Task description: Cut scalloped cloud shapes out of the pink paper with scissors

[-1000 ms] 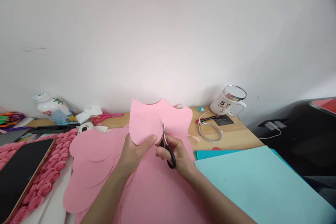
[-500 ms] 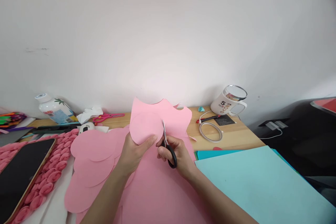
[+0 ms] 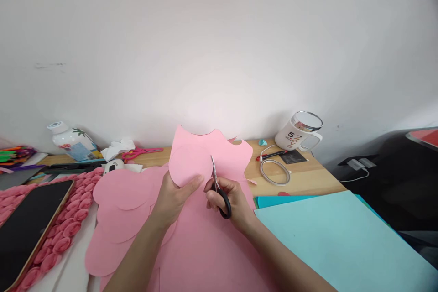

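A pink paper sheet [image 3: 226, 150] with scalloped cut edges is raised above the table, a faint circle outline on its left part. My left hand [image 3: 174, 198] grips its lower left edge, thumb on top. My right hand [image 3: 229, 196] is closed on black-handled scissors [image 3: 224, 203], whose blades point up and lie at the paper along the circle's right side. Overlapping pink paper circles [image 3: 119, 219] are piled to the left of my left forearm. Under both hands spreads a larger pink sheet [image 3: 205, 251].
At the left lie a phone [image 3: 30, 232] on a pink textured mat, a white bottle [image 3: 73, 141], tissue and pink scissors [image 3: 142, 153]. Light blue sheets [image 3: 335, 237], a coiled cable [image 3: 275, 172] and a white mug [image 3: 296, 132] are at the right.
The raised pink sheet has shifted and tilted slightly to the right at its top. Both hands keep their grips in nearly the same place.
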`<state>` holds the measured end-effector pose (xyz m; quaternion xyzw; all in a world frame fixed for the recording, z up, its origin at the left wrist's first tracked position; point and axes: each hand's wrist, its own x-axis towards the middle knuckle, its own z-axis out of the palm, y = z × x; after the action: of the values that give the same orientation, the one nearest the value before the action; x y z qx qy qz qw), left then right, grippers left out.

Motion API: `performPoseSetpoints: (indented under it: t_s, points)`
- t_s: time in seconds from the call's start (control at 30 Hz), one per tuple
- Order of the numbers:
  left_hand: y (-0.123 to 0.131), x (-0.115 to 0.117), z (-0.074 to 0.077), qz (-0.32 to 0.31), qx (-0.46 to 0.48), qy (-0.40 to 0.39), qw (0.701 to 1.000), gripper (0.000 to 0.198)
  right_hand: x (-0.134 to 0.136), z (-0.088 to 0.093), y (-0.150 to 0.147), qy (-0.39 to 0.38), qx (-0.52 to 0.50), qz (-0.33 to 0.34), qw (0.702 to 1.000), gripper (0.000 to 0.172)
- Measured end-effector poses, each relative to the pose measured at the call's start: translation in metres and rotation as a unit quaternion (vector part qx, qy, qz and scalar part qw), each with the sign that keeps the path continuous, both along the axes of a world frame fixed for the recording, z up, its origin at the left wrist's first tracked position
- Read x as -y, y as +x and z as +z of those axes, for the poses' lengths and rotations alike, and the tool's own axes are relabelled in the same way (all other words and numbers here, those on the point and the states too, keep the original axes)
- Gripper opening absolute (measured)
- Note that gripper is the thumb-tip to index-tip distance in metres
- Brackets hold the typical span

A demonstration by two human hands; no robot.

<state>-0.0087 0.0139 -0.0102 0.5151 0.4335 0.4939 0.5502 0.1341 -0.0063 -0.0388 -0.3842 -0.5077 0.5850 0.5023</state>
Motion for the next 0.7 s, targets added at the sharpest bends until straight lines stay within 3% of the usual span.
performPoseSetpoints:
  t_s: [0.27, 0.47, 0.7]
  points:
    - [0.003, 0.002, 0.002, 0.054, -0.035, 0.017, 0.998, 0.02, 0.0, -0.003, -0.001, -0.002, -0.001, 0.015, 1.0, 0.026]
    - [0.007, 0.006, 0.012, 0.007, -0.046, 0.039, 0.998, 0.024, -0.001, -0.004, 0.0, 0.007, -0.002, -0.002, 1.0, 0.03]
    - [0.005, 0.006, 0.011, -0.007, -0.044, 0.025, 0.999, 0.031, -0.002, -0.003, 0.001, 0.016, -0.007, 0.008, 1.0, 0.034]
